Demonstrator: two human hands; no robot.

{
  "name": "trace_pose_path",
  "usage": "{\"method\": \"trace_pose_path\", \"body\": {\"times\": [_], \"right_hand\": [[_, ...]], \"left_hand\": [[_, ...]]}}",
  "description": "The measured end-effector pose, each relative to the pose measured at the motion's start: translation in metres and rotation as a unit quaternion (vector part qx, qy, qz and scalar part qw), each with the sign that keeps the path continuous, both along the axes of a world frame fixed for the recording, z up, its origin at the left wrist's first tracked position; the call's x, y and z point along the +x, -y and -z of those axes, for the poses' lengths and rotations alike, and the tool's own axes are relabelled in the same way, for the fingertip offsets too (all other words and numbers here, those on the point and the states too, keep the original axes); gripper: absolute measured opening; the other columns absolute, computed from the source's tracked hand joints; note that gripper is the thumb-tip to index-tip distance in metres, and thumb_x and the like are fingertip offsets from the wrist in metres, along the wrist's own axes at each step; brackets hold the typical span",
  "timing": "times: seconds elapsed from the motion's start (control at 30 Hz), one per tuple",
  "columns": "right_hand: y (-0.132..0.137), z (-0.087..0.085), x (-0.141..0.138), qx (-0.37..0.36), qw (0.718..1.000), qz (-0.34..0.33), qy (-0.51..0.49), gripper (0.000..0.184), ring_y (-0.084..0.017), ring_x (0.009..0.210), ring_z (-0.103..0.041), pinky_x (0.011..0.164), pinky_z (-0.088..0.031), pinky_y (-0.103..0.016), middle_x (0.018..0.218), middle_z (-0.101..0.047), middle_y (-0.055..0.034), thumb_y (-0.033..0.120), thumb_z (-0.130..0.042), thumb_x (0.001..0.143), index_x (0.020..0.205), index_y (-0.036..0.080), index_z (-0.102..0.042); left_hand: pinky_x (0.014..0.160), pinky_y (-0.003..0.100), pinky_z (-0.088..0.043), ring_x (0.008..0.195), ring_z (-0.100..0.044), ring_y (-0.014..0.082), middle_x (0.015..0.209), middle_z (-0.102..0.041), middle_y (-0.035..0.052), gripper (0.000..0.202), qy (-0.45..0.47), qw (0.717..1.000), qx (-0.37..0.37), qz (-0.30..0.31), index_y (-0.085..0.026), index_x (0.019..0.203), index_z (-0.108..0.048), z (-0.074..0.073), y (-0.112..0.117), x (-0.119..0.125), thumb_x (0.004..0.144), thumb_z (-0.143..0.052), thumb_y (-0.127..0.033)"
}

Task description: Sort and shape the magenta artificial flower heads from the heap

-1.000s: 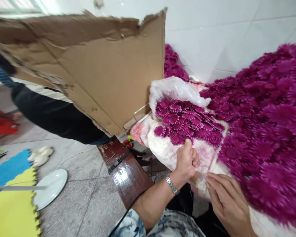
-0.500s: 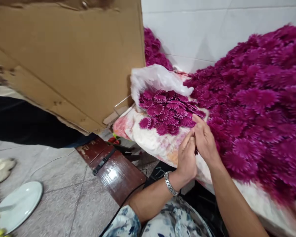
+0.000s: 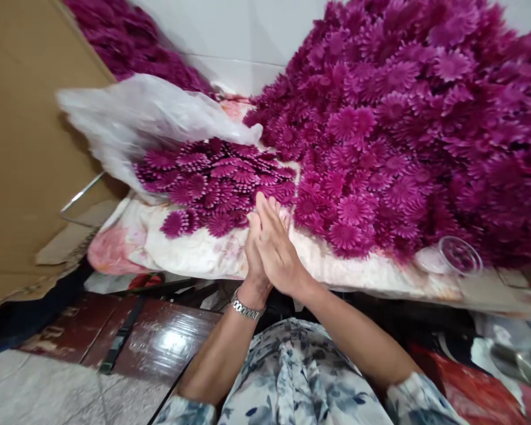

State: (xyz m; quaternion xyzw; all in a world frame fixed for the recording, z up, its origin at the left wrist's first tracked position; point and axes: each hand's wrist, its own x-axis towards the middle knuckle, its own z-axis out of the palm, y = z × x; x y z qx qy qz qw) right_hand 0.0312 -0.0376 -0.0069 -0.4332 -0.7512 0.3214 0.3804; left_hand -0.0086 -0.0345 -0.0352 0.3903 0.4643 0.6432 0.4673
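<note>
My left hand (image 3: 255, 260) and my right hand (image 3: 278, 251) are pressed palm to palm, fingers stretched out. Nothing shows between them; the palms themselves are hidden. They are over the front edge of a table covered with a white floral cloth (image 3: 194, 254). Just beyond the fingertips lies a small heap of magenta artificial flower heads (image 3: 221, 183), spilling from a clear plastic bag (image 3: 159, 112). To the right rises a much larger pile of the same flower heads (image 3: 380, 147). A metal watch (image 3: 245, 307) is on my left wrist.
A cardboard sheet (image 3: 22, 147) stands on the left, with a bent metal wire (image 3: 82, 192) beside it. More magenta flowers (image 3: 133, 41) lie behind the bag. A clear round plastic tub (image 3: 460, 257) sits at the right table edge. Below left is a brown-red bench (image 3: 159, 336) with a strap.
The view has turned right, so the cardboard and bag now sit further left and more of the big pile shows. My hands have come flatter together.
</note>
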Motion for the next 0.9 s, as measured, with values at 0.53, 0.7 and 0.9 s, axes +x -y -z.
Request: {"method": "trace_pose_path", "body": {"times": [0.53,0.7,0.9], "right_hand": [[-0.019,0.000,0.005,-0.020,0.997,0.007,-0.077,0.058,-0.013,0.142,-0.015,0.119,-0.012,-0.034,0.151,-0.027,-0.0060,0.046,-0.019,0.096,0.144,0.013,-0.025],[-0.050,0.009,0.010,-0.076,0.994,0.012,-0.080,0.054,-0.013,0.141,-0.019,0.119,-0.015,-0.033,0.150,-0.029,-0.0036,0.042,-0.022,0.096,0.143,0.017,-0.027],[0.001,0.008,-0.004,0.009,0.995,-0.009,-0.097,0.055,-0.011,0.142,-0.014,0.118,-0.017,-0.035,0.153,-0.021,-0.0032,0.043,-0.022,0.096,0.145,0.018,-0.022]], "left_hand": [[0.114,0.032,-0.024,0.137,-0.030,0.0146,0.140,-0.047,0.0019,0.043,0.168,0.985,-0.045,-0.011,-0.026,0.128,-0.050,-0.005,-0.013,0.004,0.093,-0.029,-0.040],[0.113,0.034,-0.026,0.133,-0.038,0.0185,0.137,-0.051,0.0071,0.043,0.172,0.984,-0.031,0.020,-0.022,0.124,-0.054,-0.024,-0.003,0.011,0.090,-0.039,-0.043],[0.115,0.030,-0.019,0.140,-0.023,0.0120,0.143,-0.043,0.0001,0.046,0.081,0.995,-0.046,0.023,-0.029,0.131,-0.045,-0.003,-0.005,-0.010,0.093,-0.026,-0.046]]}}
